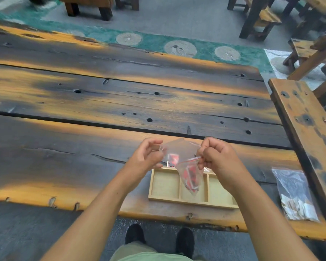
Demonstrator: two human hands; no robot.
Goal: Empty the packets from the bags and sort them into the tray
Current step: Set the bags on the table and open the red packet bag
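Bag (184,162) of red packets (191,176) is hanging tilted just above the tray's (164,183) middle compartment, zip end up, between both raised hands. Right hand (218,157) is pinching the red zip strip with curled fingers. Left hand (143,157) is cupping the bag's left corner, fingers half-curled; can't tell if it's actually gripping.

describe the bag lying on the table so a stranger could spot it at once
Start at the dark wooden table and go to its near right corner, beside the bench. Right of the wooden tray lies a clear zip bag, flat on the tabletop. Its packets are pale, whereas the held bag over the tray carries red ones.
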